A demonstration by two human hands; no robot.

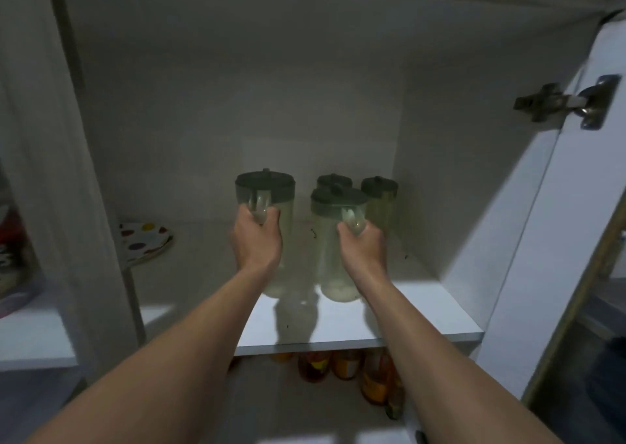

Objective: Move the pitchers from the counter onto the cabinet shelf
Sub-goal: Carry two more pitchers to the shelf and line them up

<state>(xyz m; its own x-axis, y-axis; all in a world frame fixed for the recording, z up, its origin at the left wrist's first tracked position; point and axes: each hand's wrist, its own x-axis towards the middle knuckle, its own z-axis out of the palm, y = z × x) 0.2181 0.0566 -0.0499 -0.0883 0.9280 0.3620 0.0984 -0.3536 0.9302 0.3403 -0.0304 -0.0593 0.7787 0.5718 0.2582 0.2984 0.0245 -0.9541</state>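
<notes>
Both my arms reach into an open white cabinet. My left hand [255,237] grips the clear handle of a tall clear pitcher with a grey-green lid [267,186], whose base rests on the white shelf [355,332]. My right hand [362,243] grips the handle of a second, matching pitcher [333,260], standing near the shelf's middle. Behind it, at the back right of the shelf, stand two more lidded pitchers, one [333,181] mostly hidden and one [381,199] against the right wall.
A stack of polka-dot plates [145,240] lies at the shelf's left side. Several orange bottles [342,365] stand on the level below. The open cabinet door [555,240] with a metal hinge [569,101] is on the right. A neighbouring compartment on the left holds colourful items.
</notes>
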